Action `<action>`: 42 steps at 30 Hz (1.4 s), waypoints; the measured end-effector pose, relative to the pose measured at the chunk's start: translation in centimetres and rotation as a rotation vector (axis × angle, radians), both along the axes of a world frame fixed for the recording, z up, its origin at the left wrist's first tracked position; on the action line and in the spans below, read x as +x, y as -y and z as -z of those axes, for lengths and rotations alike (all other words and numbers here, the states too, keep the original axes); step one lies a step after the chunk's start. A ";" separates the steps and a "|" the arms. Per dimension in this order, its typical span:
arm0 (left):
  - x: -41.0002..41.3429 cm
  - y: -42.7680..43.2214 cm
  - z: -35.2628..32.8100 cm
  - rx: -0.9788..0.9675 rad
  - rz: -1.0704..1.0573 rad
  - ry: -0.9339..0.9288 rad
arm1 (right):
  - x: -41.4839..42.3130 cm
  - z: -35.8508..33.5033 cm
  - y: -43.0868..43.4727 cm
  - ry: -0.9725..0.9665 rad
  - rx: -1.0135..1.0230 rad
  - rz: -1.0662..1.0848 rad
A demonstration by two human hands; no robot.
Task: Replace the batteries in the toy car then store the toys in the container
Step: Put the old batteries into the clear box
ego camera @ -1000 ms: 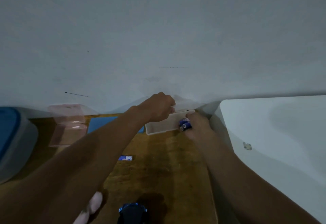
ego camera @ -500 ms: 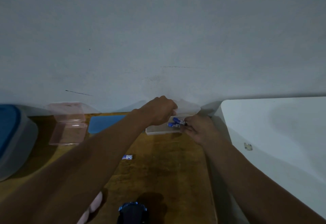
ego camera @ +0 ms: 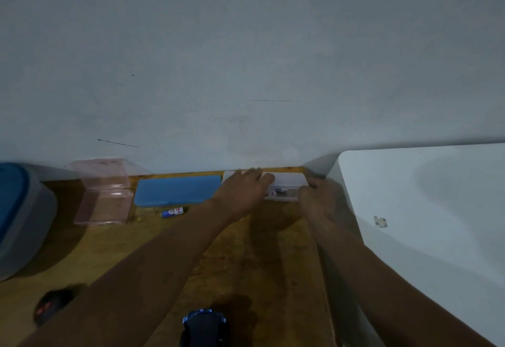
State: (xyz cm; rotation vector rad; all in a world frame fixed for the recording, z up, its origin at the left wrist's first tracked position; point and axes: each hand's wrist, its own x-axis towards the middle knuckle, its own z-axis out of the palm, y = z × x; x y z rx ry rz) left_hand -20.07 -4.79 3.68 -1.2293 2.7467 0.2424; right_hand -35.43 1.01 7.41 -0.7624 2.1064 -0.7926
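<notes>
1 wide-angle view, worn on the person's head, faces forward and down onto the wooden table (ego camera: 259, 251), seen from near; the grey wall (ego camera: 246, 46) behind it fills the upper half of the frame.

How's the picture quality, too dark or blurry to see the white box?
Head view: dim, bluish, no glare. Head view: the wide lens bows the far edge of the table. Head view: the white box, held by the left hand and right hand, is soft but readable; the dark thing at lower left is smeared.
</notes>
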 end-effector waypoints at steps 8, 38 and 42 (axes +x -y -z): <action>0.1 -1.1 1.8 0.006 -0.065 -0.054 | -0.7 1.4 0.2 -0.065 0.020 -0.069; 2.6 -7.9 -2.5 0.191 -0.422 -0.423 | -0.3 -1.3 -5.4 -0.146 0.045 -0.308; 5.0 -12.6 -3.7 0.185 -0.613 -0.568 | 1.3 -1.3 -9.3 -0.042 -0.005 -0.409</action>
